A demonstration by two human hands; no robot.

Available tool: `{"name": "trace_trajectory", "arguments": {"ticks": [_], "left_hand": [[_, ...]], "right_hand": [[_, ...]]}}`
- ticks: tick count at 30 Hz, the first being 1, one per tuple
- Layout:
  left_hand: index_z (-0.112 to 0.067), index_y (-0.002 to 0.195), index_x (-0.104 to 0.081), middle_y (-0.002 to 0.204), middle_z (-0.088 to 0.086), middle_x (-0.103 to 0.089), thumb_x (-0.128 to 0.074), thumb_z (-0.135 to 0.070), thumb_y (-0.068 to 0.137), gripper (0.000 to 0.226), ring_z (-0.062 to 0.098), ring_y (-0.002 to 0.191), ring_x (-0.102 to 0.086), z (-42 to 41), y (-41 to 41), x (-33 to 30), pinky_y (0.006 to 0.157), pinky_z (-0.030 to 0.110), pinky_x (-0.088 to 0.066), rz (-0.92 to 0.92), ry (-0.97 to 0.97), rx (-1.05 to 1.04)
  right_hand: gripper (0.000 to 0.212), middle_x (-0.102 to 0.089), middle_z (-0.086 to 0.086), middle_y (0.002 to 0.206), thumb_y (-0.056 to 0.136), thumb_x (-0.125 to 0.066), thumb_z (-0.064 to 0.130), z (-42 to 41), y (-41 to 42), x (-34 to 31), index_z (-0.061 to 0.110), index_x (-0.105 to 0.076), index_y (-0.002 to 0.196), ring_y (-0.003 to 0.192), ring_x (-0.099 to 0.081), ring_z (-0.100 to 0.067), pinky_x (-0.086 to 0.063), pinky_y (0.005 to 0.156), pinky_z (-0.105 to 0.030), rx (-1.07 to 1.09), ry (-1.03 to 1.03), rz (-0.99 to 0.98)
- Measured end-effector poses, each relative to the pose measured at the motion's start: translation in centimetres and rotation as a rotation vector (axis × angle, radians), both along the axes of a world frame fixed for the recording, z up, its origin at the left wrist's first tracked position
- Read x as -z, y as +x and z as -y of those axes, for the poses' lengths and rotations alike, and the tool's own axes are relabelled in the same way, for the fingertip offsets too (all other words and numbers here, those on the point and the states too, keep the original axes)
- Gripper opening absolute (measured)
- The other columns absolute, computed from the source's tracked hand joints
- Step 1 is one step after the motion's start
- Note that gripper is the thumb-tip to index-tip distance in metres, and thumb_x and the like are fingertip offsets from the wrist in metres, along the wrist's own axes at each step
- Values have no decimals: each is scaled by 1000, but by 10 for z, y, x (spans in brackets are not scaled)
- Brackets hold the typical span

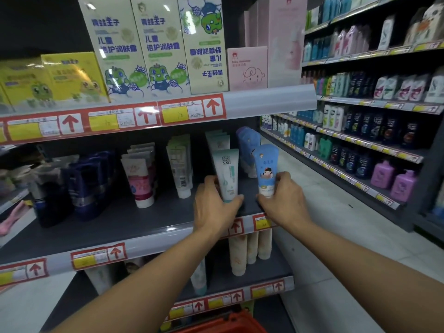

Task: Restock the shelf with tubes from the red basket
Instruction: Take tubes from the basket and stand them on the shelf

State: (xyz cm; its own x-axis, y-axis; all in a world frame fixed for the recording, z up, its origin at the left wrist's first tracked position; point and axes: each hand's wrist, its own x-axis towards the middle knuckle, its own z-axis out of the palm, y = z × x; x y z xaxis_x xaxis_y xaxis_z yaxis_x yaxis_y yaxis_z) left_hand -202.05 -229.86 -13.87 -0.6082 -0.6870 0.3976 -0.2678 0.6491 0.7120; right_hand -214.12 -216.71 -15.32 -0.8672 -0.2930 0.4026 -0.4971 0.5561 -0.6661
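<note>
My left hand (215, 207) grips a white-and-teal tube (227, 174) standing upright at the front of the middle shelf (96, 227). Beside it, my right hand (283, 203) holds a blue tube (265, 169) with a cartoon figure, also upright on its cap. Behind them stand rows of matching white tubes (217, 140) and blue tubes (247, 145). The rim of the red basket (225, 324) shows at the bottom edge, below the shelves; its contents are hidden.
Further left on the same shelf stand pink-and-white tubes (140, 181), pale green tubes (180, 164) and dark blue tubes (89, 181). Boxed creams (156, 49) fill the shelf above. Cream tubes (249, 251) stand below. An aisle of bottles (374, 131) runs along the right.
</note>
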Motion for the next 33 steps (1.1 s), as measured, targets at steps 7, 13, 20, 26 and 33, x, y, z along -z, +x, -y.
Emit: {"name": "trace_trajectory", "arguments": {"ticks": [7,13,20,26,33], "left_hand": [[-27,116,-63,109,-6,-73,-86,-49,72,55,19,100,-70,5,-7,-1,78,39,-60,119,2,-110],[-27,111,-60,108,-4,-71,-86,-47,70,52,22,98,-68,16,-21,-8,78,39,-58,197,33,-114],[-24,120,-60,120,0,-69,-91,-46,67,65,25,107,-67,30,-41,-12,81,41,-57,249,8,-113],[-24,126,-59,128,0,-67,-91,-47,67,71,25,116,-64,40,-54,-9,83,40,-56,253,-10,-108],[-23,115,-67,114,-3,-73,-88,-46,67,57,20,101,-69,45,-58,3,83,40,-59,144,68,-114]], "right_hand": [[52,-64,-6,99,75,-74,57,-4,-15,1,17,-72,108,94,-62,-24,-58,73,-41,64,230,-50],[44,-69,-2,86,72,-81,55,10,-31,-14,21,-72,98,77,-67,-21,-52,60,-32,36,274,121],[56,-69,-5,99,70,-86,55,31,-48,-24,20,-67,110,85,-65,-26,-52,68,-35,53,304,159],[61,-68,-10,111,73,-85,52,45,-61,-25,14,-63,116,100,-66,-31,-45,69,-35,52,323,156],[60,-73,-12,100,74,-79,60,53,-76,-8,13,-70,110,92,-67,-31,-47,68,-33,19,251,123]]}}
